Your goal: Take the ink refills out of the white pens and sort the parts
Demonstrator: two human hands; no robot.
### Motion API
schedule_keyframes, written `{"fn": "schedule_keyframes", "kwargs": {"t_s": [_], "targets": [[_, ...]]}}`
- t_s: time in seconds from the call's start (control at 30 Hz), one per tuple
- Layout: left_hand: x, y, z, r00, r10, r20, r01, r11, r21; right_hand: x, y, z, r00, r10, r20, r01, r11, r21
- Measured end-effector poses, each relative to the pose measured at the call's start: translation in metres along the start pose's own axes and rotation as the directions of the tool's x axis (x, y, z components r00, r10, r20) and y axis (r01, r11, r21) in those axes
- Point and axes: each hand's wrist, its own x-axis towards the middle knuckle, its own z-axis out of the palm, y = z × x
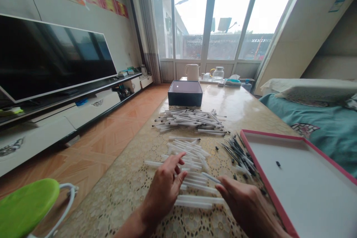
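Note:
White translucent pen tubes lie in a loose row across the patterned table. My left hand is over their left ends, with thumb and forefinger apart and nothing visible between them. On the right, my right hand pinches a slim, pale pen tube that points left above the row. Beyond the right hand is a bunch of dark pen refills, with small black caps scattered about. Farther up the table is a pile of white pens with dark ends.
A dark box stands behind the pen pile. At right lies a shallow white tray with a pink rim, holding one small black piece. A jug stands at the far end; a green stool is at lower left.

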Motion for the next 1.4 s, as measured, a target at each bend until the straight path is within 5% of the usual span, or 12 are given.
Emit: {"fn": "schedule_keyframes", "kwargs": {"t_s": [0.13,0.3,0.4,0.47,0.6,0.77,0.87,1.07,1.4], "targets": [[-0.004,0.005,0.007,0.990,-0.118,0.081,0.135,0.957,-0.257,0.000,-0.009,0.002,1.000,0.000,0.016,-0.003,0.989,0.148],[-0.010,0.007,0.027,0.895,-0.191,0.403,0.430,0.610,-0.666,0.008,-0.032,-0.003,0.981,-0.042,0.190,-0.032,0.929,0.369],[-0.012,0.005,0.031,0.908,-0.177,0.380,0.413,0.536,-0.736,0.014,-0.041,-0.009,0.969,-0.040,0.243,-0.083,0.875,0.476],[-0.010,0.002,0.028,0.918,-0.224,0.326,0.395,0.487,-0.779,0.017,-0.040,-0.013,0.967,0.076,0.242,-0.199,0.818,0.540],[-0.002,-0.003,0.018,0.906,-0.368,0.212,0.357,0.391,-0.848,0.018,-0.027,-0.009,0.883,0.338,0.324,-0.462,0.511,0.725],[0.000,-0.005,0.014,0.884,-0.434,0.175,0.363,0.398,-0.842,0.015,-0.018,0.007,0.862,0.320,0.393,-0.491,0.334,0.805],[-0.001,-0.004,0.015,0.884,-0.427,0.188,0.379,0.424,-0.823,0.011,-0.015,0.014,0.888,0.315,0.336,-0.435,0.336,0.835],[-0.002,-0.002,0.016,0.880,-0.438,0.186,0.380,0.412,-0.828,0.008,-0.016,0.006,0.918,0.312,0.246,-0.376,0.480,0.793],[-0.001,0.000,0.016,0.871,-0.461,0.171,0.378,0.405,-0.832,0.009,-0.017,0.009,0.925,0.362,0.118,-0.319,0.567,0.759]]}}
